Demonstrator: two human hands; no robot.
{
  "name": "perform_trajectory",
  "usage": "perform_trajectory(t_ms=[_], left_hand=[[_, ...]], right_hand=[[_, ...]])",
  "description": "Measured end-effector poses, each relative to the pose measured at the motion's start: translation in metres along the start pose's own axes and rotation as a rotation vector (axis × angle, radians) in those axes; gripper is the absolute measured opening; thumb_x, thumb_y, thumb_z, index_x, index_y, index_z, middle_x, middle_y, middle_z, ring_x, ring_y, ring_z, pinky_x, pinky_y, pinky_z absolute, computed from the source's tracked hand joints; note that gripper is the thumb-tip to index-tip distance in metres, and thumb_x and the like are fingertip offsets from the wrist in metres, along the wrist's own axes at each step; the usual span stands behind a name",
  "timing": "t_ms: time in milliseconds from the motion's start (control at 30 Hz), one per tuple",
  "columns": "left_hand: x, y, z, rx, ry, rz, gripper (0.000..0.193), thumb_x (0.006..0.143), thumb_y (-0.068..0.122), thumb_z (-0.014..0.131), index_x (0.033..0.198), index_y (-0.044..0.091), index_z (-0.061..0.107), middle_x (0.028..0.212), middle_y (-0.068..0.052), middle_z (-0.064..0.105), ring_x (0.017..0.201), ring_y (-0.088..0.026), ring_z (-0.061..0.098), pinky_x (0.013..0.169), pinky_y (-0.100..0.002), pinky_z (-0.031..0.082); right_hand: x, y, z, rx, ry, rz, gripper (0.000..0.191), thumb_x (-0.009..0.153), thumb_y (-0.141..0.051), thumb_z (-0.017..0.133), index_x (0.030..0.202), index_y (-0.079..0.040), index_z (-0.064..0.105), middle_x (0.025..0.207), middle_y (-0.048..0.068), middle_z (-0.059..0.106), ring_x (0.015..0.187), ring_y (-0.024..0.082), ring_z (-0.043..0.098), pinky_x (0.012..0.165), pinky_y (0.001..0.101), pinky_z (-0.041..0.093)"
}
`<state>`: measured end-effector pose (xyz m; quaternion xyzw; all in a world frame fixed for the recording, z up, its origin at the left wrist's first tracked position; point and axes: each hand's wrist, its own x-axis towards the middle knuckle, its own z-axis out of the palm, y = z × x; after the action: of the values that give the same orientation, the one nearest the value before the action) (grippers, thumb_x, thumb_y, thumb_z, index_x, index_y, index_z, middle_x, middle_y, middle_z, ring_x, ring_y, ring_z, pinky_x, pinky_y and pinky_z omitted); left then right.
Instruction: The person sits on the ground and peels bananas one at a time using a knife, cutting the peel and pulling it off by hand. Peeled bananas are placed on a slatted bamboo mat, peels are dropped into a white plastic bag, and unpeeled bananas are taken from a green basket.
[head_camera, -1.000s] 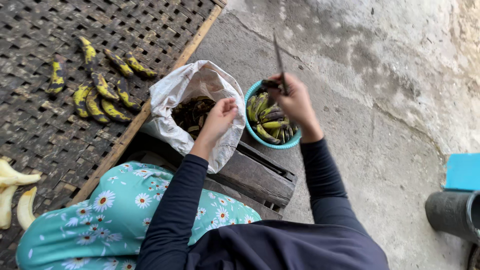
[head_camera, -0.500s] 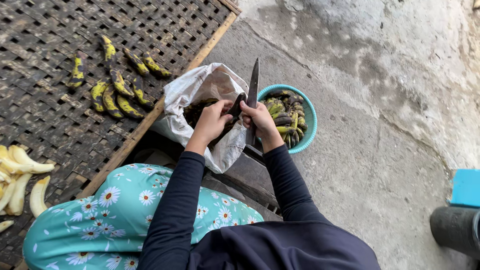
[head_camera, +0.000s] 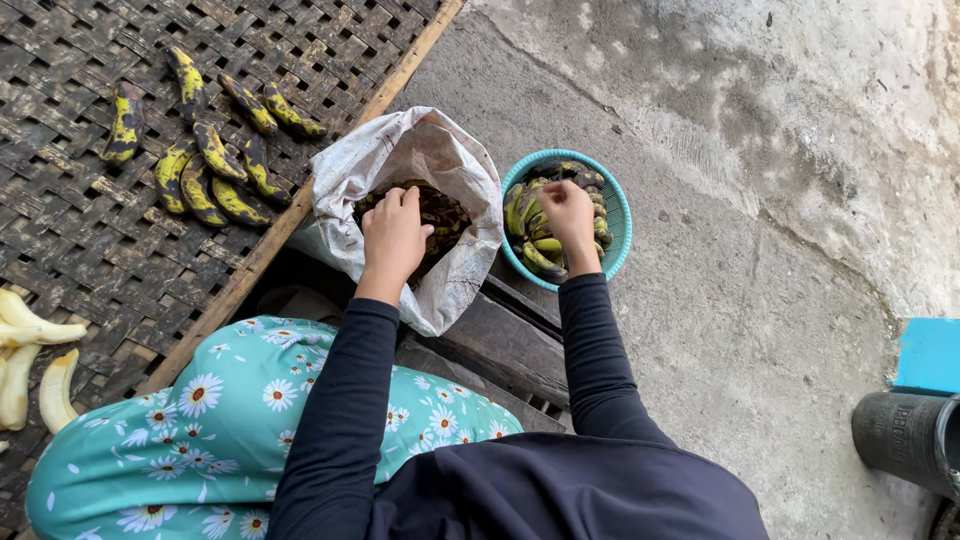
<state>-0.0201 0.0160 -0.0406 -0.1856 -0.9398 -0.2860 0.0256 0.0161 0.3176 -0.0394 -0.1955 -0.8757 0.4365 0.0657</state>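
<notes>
Near the middle of the frame, my left hand (head_camera: 393, 232) hangs over the mouth of the white sack (head_camera: 420, 165), fingers curled loosely downward onto the dark peelings (head_camera: 440, 212) inside; whether anything is pinched between them I cannot tell. Just to the right, my right hand (head_camera: 570, 212) is down in the teal basket (head_camera: 612, 215), closed around one of the unpeeled bananas (head_camera: 530, 215), though the grip itself is hidden under my knuckles. No knife shows in either hand from this angle. To do this well, I judge I should take one fruit only, from the top of the pile, and lift it straight up so the others do not roll over the rim onto the concrete. The sack's lip sags toward me, so my left hand ought to hold that edge open and steady. At the upper left of the frame the black-spotted bananas (head_camera: 215, 150) lie on the woven bamboo mat (head_camera: 90, 250), well apart from my hands, and at the far left edge lie pale peeled bananas (head_camera: 30, 350). A wooden plank (head_camera: 510, 345) sits beneath my forearms.
</notes>
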Motion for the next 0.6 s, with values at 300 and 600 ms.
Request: perform_trajectory(t_ms=[300, 600], left_hand=[[0.0, 0.009, 0.005, -0.077, -0.016, 0.023, 0.053, 0.089, 0.025, 0.077, 0.134, 0.004, 0.059, 0.12, -0.015, 0.065, 0.111, -0.034, 0.063, 0.093, -0.05, 0.048], [0.003, 0.013, 0.01, -0.081, -0.017, 0.031, 0.048, 0.089, 0.025, 0.077, 0.13, 0.006, 0.061, 0.115, -0.013, 0.066, 0.108, -0.033, 0.064, 0.091, -0.049, 0.049]], right_hand=[[-0.061, 0.051, 0.052, -0.778, 0.07, 0.022, 0.042, 0.075, -0.023, 0.086, 0.103, -0.007, 0.06, 0.109, 0.015, 0.062, 0.082, 0.039, 0.069, 0.066, 0.0509, 0.056], [-0.017, 0.023, 0.062, -0.552, 0.286, -0.031, 0.043, 0.08, -0.033, 0.085, 0.101, -0.005, 0.06, 0.1, 0.017, 0.067, 0.089, 0.04, 0.068, 0.074, 0.0509, 0.055]])
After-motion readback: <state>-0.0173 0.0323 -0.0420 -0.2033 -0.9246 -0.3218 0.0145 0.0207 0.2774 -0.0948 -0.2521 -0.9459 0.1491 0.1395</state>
